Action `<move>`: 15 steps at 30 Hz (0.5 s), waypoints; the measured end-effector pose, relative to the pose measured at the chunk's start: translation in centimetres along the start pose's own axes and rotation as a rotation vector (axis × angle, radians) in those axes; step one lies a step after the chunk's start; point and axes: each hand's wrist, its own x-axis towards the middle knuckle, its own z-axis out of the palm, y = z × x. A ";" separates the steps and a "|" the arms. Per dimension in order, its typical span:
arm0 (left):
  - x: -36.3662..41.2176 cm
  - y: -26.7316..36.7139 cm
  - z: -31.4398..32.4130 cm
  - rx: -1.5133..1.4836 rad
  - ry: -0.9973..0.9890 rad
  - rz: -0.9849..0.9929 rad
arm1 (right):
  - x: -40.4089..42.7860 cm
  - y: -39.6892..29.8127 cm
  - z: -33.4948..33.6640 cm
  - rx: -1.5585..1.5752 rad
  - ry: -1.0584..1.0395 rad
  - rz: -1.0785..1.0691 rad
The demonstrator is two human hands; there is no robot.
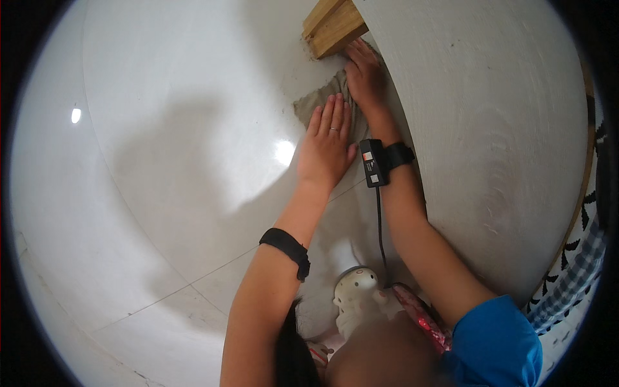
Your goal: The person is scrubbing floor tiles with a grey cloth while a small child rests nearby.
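A crumpled grey-brown cloth [313, 104] lies on the pale tiled floor [188, 145], with dirt specks around it. My left hand [325, 142] rests flat over the lower part of the cloth, palm down, fingers stretched forward, a ring on one finger. Beyond it, my right hand [366, 80] reaches in under the edge of a pale wood-grain panel [493, 126]. Its fingertips are beside a wooden leg [336, 31], and folds of the cloth meet its thumb side. What lies under the right palm is hidden.
A black device [374, 163] is strapped to my right wrist, its cable [380, 227] running down towards me. A black band [287, 249] circles my left forearm. White slippers with cartoon faces [358, 295] show below. Checked fabric [566, 280] hangs at the far right.
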 end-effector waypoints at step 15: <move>-4.2 -2.3 -2.3 -0.014 0.008 0.082 | -3.0 -4.4 0.5 -0.077 0.165 0.028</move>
